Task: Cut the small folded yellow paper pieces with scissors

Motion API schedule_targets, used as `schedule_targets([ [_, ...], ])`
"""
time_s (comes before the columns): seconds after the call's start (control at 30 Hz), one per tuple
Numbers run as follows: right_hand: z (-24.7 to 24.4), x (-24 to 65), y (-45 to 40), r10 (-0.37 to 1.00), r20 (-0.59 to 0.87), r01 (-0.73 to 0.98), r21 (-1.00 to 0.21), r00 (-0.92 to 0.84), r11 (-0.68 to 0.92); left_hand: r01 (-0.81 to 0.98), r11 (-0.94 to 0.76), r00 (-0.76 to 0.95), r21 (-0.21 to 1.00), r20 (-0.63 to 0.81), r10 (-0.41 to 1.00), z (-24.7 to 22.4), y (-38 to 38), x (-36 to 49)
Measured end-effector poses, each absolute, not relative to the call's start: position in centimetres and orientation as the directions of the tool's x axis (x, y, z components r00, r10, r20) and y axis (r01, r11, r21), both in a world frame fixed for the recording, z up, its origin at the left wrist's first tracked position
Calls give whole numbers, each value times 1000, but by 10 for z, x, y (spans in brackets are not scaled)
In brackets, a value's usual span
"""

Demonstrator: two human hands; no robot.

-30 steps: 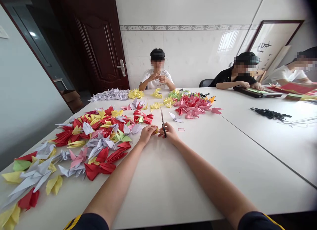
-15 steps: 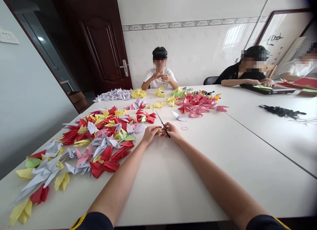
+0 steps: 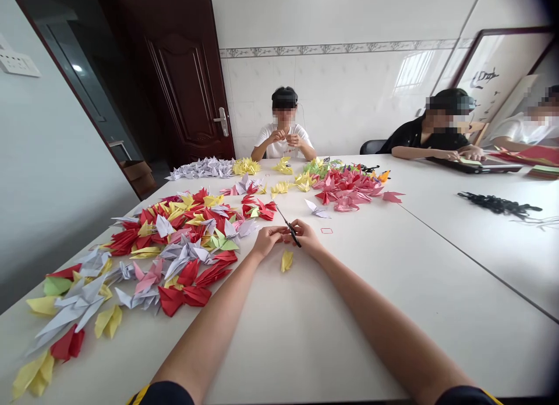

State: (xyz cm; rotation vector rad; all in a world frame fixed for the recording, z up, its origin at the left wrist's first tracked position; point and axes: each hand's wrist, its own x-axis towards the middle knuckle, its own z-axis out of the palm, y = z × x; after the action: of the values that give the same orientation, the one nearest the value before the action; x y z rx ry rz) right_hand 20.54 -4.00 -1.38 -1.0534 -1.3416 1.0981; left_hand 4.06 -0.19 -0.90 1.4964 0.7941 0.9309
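My right hand [image 3: 307,236] is closed around what look like scissors [image 3: 292,230], with a black handle and a thin blade pointing up and left. Close beside it, my left hand [image 3: 269,240] has its fingers pinched together near the handle; whatever they hold is too small to make out. A small folded yellow paper crane [image 3: 286,261] lies on the table just below both hands. Left of my left arm spreads a large pile of red, yellow, white, pink and green paper cranes [image 3: 183,236]. One white crane [image 3: 317,209] lies beyond my right hand.
Across the white table [image 3: 349,347], a person [image 3: 283,131] works with both hands raised. Pink cranes [image 3: 349,187], yellow cranes [image 3: 246,166] and white cranes [image 3: 201,168] lie farther back. At right are a black cord bundle [image 3: 498,204] and two more people, one at a black tray [image 3: 480,166].
The yellow crane that was at my left fingertips now lies on the table below my hands. My hands stay close together, with the scissors still in the right. The view has tilted slightly up.
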Motion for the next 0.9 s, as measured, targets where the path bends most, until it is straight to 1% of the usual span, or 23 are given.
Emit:
schedule_targets([
  [0.13,-14,207,-40,984,178,4,-984,-5,178,-26,-220,376,975,213,902,-8,-3,39],
  [0.2,-14,211,-39,986,160,-24,-987,47,161,-8,-286,375,958,269,887,-5,-4,36],
  [0.23,-15,213,-37,986,150,-54,-986,77,155,10,-304,419,953,272,866,-2,-4,33],
  [0.3,-16,217,-34,983,129,-131,-981,131,146,53,-306,577,951,221,786,3,-5,28],
  [0.4,-20,222,-28,978,94,-237,-962,183,137,113,-315,800,942,102,591,10,-5,22],
  [0.5,-21,224,-25,977,85,-302,-943,195,143,123,-416,893,901,83,443,14,-7,21],
  [0.6,-22,225,-24,975,90,-284,-947,203,146,135,-480,920,867,71,386,14,-9,26],
  [0.67,-22,225,-24,975,91,-267,-953,202,144,157,-484,919,861,52,391,11,-9,29],
  [0.73,-22,225,-23,975,88,-270,-952,202,142,164,-442,895,882,56,443,6,-8,32],
  [0.8,-22,226,-23,976,86,-287,-947,200,142,137,-359,817,923,100,568,-1,-5,34],
  [0.9,-22,225,-24,983,78,-306,-943,167,127,7,-227,562,974,184,806,-11,0,35],
])
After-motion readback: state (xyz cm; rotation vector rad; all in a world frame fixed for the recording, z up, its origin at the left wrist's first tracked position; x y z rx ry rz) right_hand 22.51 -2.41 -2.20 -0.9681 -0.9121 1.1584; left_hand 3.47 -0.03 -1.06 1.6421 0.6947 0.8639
